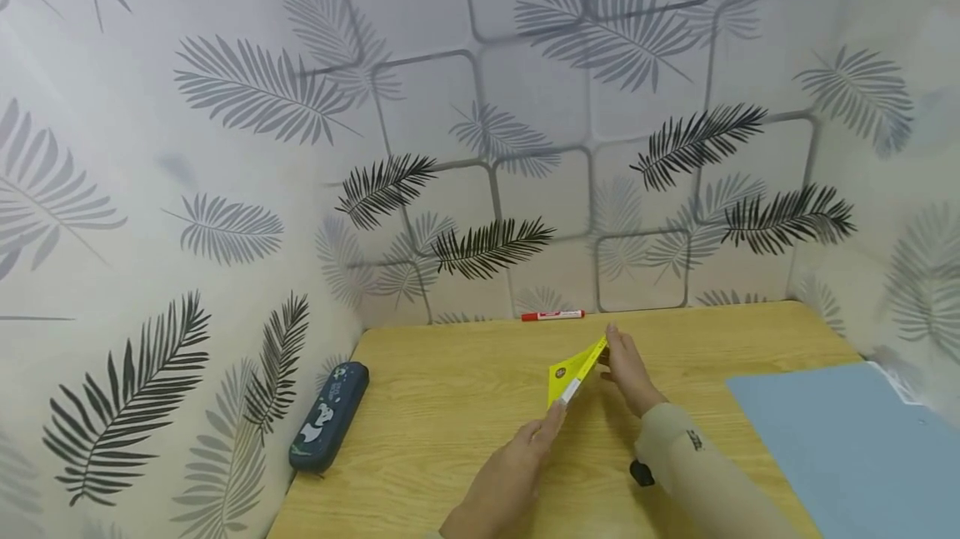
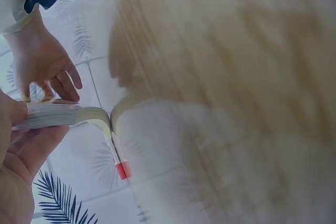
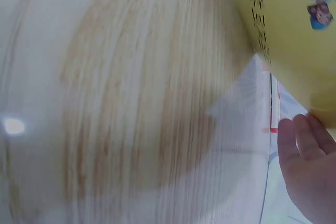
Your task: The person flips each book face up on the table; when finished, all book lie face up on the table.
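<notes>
A thick yellow-covered book (image 1: 564, 376) is held tilted above the wooden table. My left hand (image 1: 510, 470) grips its near end; in the left wrist view the stacked pages (image 2: 46, 115) lie between thumb and fingers. At the far right corner my right hand (image 1: 630, 372) holds the book, fingers partly behind it. The right wrist view shows the yellow cover (image 3: 294, 45), with printed characters and a small cartoon figure, touching the right fingertips (image 3: 299, 121); the right thumb is hidden there.
A red-and-white marker (image 1: 552, 316) lies at the table's back edge by the patterned wall. On the left stands a dark pencil case (image 1: 330, 416). A blue-grey sheet or board (image 1: 847, 439) covers the right side of the wooden table (image 1: 450, 406).
</notes>
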{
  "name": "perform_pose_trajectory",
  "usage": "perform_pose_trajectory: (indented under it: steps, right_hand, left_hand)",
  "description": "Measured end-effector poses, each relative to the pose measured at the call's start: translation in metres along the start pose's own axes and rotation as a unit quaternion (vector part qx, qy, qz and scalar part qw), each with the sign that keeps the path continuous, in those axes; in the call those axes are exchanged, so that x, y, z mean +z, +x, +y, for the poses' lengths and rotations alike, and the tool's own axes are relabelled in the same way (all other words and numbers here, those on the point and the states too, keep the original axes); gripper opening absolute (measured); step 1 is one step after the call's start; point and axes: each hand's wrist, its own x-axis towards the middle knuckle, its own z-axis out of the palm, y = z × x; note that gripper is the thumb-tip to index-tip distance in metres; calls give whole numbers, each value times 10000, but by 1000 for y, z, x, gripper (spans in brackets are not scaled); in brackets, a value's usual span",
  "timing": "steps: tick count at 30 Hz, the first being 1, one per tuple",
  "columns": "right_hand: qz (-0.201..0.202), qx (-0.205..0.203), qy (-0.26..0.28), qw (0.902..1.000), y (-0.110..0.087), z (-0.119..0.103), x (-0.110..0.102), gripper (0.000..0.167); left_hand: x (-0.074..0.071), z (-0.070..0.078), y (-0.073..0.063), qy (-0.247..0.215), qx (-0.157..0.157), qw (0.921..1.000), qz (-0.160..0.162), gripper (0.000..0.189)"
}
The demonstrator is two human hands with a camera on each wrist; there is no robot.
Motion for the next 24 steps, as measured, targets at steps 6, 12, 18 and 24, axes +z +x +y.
perform_pose_trajectory:
  steps: [6, 12, 18, 24]
  right_hand:
    - [187, -324, -149, 9992, 2, -1, 0, 86]
    - [81, -602, -346, 9976, -1, 4, 0, 81]
    - [160, -703, -264, 9970, -2, 3, 1, 63]
    - [-25, -476, -492, 9976, -1, -2, 1, 74]
  left_hand:
    - [1, 1, 2, -11, 314, 9989, 350, 90]
    - [2, 2, 0, -424, 288, 9971, 568, 89]
    - [7, -1, -1, -552, 288, 9938, 926, 85]
    - [7, -3, -2, -709, 123, 9935, 879, 85]
